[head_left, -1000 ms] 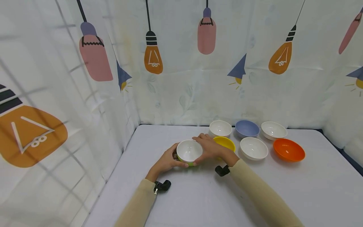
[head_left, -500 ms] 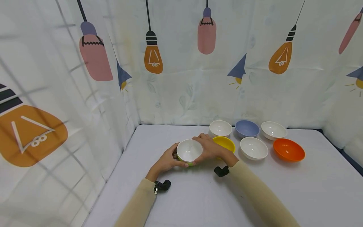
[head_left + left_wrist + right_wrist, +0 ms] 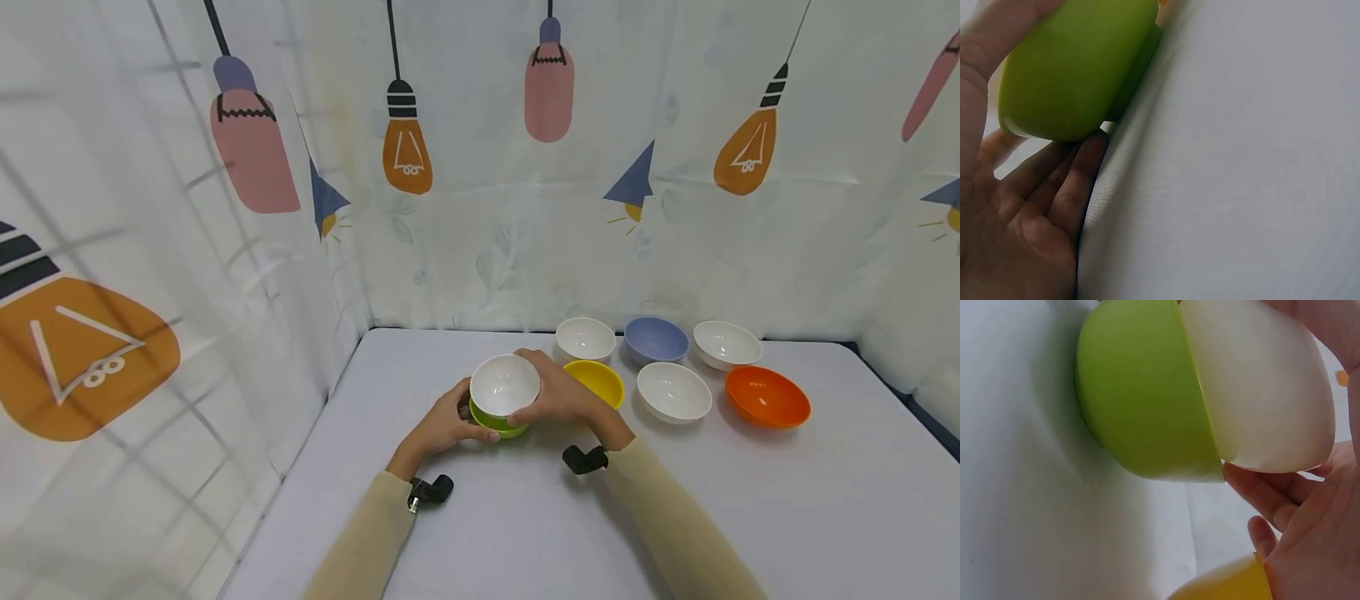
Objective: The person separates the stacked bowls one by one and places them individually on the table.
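Observation:
In the head view, a white bowl [image 3: 505, 386] sits partly inside a green bowl [image 3: 501, 427], its rim raised well above the green one. My right hand [image 3: 561, 390] grips the white bowl, thumb at the near side and fingers round the far side. My left hand [image 3: 444, 425] holds the green bowl from the left, thumb in front. Seen by the right wrist camera, the white bowl's outer wall [image 3: 1260, 381] rises out of the green bowl [image 3: 1141, 394]. The left wrist view shows the green bowl's footed base [image 3: 1138, 78] close to the cloth; contact is hard to tell.
Just right of my right hand stands a yellow bowl [image 3: 600, 381]. Beyond it are a white bowl [image 3: 585, 339], a blue bowl [image 3: 656, 340], another white bowl [image 3: 726, 344], a nearer white bowl [image 3: 673, 392] and an orange bowl [image 3: 767, 397]. A patterned curtain [image 3: 480, 250] hangs behind the table.
The white bowl has risen with my right hand, showing more of its outer wall and of the green bowl below. My left hand and the green bowl stay nearly in place.

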Demonstrator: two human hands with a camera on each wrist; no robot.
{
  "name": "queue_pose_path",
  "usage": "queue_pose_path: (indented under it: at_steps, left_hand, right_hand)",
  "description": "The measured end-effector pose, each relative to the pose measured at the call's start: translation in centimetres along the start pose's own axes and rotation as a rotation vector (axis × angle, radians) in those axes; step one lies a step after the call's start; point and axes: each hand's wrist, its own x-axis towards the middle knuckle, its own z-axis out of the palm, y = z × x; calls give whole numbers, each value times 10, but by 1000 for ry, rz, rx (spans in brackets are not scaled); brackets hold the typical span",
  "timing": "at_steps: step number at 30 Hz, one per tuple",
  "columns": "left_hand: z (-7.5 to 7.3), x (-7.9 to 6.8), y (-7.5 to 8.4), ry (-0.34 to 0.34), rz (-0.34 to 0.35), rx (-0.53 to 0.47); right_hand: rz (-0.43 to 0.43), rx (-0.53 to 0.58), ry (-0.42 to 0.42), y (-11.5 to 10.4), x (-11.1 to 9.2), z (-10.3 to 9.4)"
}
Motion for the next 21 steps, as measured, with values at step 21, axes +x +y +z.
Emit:
queue_pose_path:
  at_steps: [21]
  left_hand:
    - [0,0,1,14,-45,50]
  right_hand:
    - [-23,61,127,1,-8,-9]
